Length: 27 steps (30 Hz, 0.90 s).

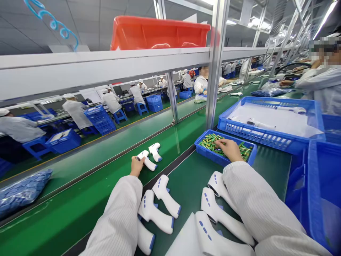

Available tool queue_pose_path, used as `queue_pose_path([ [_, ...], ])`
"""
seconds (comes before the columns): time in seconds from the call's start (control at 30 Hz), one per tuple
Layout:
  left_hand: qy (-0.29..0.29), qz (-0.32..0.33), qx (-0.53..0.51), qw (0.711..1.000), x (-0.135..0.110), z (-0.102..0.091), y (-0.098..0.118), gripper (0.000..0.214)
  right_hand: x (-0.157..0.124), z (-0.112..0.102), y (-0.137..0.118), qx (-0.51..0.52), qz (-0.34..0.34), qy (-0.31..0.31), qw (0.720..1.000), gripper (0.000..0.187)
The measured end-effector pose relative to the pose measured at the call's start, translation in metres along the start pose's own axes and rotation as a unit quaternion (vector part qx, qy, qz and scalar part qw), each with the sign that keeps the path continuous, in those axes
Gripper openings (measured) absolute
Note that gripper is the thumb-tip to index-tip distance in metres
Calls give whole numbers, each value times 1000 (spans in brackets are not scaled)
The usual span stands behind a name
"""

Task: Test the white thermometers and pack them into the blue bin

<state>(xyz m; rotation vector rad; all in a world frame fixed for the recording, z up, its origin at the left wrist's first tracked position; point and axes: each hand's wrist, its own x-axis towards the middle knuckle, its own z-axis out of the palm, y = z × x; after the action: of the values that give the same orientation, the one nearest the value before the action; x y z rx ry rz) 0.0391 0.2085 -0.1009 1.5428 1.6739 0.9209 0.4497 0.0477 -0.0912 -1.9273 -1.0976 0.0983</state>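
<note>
On the green table (106,167), the left hand (136,166) closes its grip on one end of a white thermometer (148,163). The right hand (229,149) lies on the green batteries (209,140) in a blue tray (206,152); whether its grip holds any, I cannot tell. The white thermometer seems light, stiff and smooth, best taken by its narrow handle.

2 white plastic thermometer guns (155,152) lie on the green conveyor belt (93,185), left of the small blue plastic tray (207,153) holding green batteries (209,140).
</note>
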Motion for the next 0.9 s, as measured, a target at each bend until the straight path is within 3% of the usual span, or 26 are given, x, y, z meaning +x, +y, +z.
queue_pose_path([
  [0.13,9,6,-193,981,-35,-20,25,47,-7,-5,-36,89,5,57,994,54],
  [0.27,-19,47,-351,935,-101,-48,56,48,-45,-10,-113,227,-55,-4,972,49],
  [0.3,-33,58,-401,914,-120,-54,62,45,-61,-12,-135,297,-84,-42,950,42],
  [0.37,-74,51,-566,819,-154,-65,69,41,-100,-19,-174,406,-133,-109,898,28],
  [0.4,-82,38,-611,787,-169,-70,70,41,-120,-23,-190,437,-161,-140,874,23],
  [0.47,-90,1,-656,749,-191,-76,70,42,-154,-30,-212,463,-218,-200,836,16],
  [0.57,-105,-43,-663,740,-207,-81,67,47,-183,-36,-225,414,-286,-247,828,11],
  [0.73,-95,-42,-654,749,-210,-81,67,54,-185,-44,-228,274,-380,-232,853,11],
  [0.9,-112,-69,-662,738,-211,-76,65,49,-178,-53,-230,210,-352,-314,856,26],
])
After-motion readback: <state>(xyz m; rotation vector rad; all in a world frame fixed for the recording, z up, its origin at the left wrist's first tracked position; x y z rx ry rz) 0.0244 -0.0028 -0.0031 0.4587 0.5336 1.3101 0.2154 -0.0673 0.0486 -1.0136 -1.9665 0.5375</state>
